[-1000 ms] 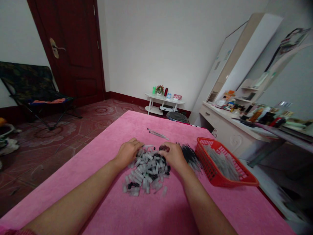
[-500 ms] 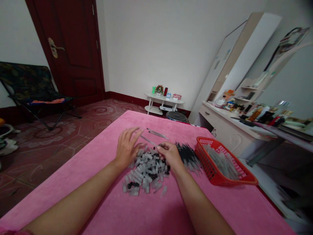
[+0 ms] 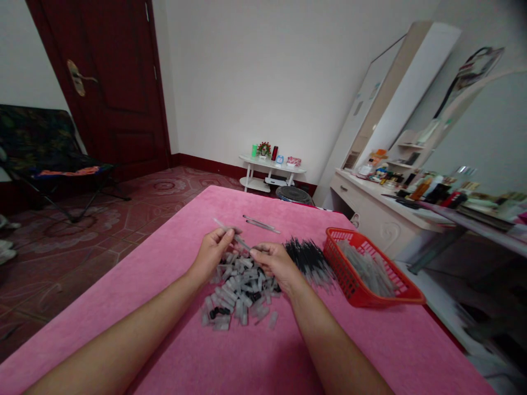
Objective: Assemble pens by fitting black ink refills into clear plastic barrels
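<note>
Looks partway done, with plenty left. Clamping slim clear tube (image 3: pixel 242 242) with fingers of left hand (image 3: pixel 209 255), above loose pile of clear caps and black bits (image 3: pixel 236 293). Pinching tube's near end with fingers of right hand (image 3: pixel 276 264); can't make out any small part there. See two slim rods (image 3: pixel 263 225) already set aside on pink surface (image 3: pixel 185 340), plus dark-ended bundle (image 3: pixel 308 260) at right. Probably still need to work through pile and basket tubes (image 3: pixel 368 271) in red basket (image 3: pixel 382 302).
</note>
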Tool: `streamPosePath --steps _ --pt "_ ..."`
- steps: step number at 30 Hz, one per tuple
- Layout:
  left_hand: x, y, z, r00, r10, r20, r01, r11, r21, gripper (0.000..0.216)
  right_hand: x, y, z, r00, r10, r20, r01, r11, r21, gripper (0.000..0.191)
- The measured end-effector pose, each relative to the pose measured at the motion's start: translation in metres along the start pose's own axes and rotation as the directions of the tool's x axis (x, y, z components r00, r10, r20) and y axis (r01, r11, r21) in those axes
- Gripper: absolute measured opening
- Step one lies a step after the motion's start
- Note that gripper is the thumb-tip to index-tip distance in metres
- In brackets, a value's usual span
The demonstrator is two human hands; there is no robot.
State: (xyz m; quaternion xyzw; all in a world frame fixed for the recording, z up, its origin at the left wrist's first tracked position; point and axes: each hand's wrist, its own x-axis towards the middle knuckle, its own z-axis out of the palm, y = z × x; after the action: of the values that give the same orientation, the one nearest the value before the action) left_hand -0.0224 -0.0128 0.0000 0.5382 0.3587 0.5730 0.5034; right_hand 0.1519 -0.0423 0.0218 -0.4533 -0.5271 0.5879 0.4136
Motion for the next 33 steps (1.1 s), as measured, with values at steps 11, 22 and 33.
streamPosePath --steps 11,22,33 --pt "0.019 -0.014 -0.027 0.950 -0.115 -0.291 0.043 0.969 -0.243 0.042 -0.011 -0.026 -0.094 0.845 -0.305 -0.438 -0.310 0.388 -0.868 0.018" --pt "-0.011 0.002 0.018 0.992 -0.126 -0.008 0.125 0.989 -0.085 0.039 -0.013 -0.032 -0.019 0.902 -0.423 -0.084 0.171 0.530 -0.830 0.025" --pt "-0.001 -0.008 0.001 0.989 -0.090 -0.114 0.082 0.994 -0.072 0.045 -0.039 -0.074 -0.060 0.879 -0.397 -0.266 -0.149 0.300 -0.942 0.039"
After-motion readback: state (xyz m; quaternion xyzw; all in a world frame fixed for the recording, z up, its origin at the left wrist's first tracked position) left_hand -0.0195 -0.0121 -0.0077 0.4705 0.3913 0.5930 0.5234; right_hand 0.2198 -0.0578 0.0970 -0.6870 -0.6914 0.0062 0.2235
